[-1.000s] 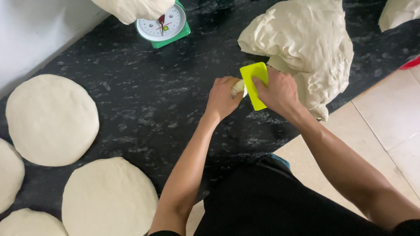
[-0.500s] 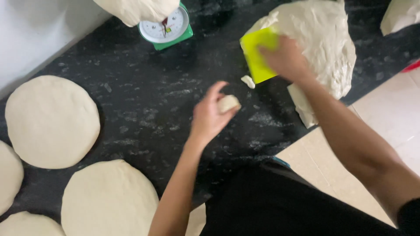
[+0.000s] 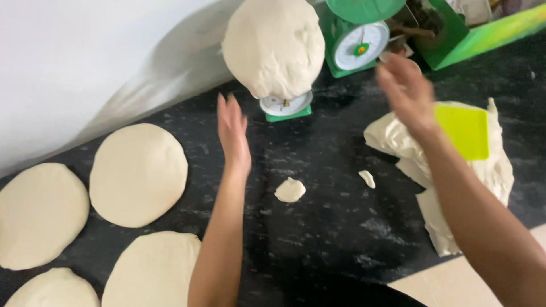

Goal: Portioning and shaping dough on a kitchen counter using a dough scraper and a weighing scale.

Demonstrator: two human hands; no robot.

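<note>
Dough portioning at the weighing step is judged to be in hand. A large dough ball (image 3: 273,48) is seen resting on a small green dial scale (image 3: 286,107) at the far middle of the black speckled counter (image 3: 318,239). The left hand (image 3: 232,133) is raised just beside that scale, fingers spread, nothing held. The right hand (image 3: 405,91) is lifted to the right, open and blurred, also empty. A yellow-green scraper (image 3: 463,131) is left lying on the bulk dough (image 3: 449,170) at the right. Two small dough scraps (image 3: 290,190) lie loose on the counter between the arms. A second, larger green scale (image 3: 355,42) stands further back. Flattened dough rounds (image 3: 138,173) are laid out at the left. The next move is judged to call for the dial being read and the ball's weight being trimmed or topped up.
</note>
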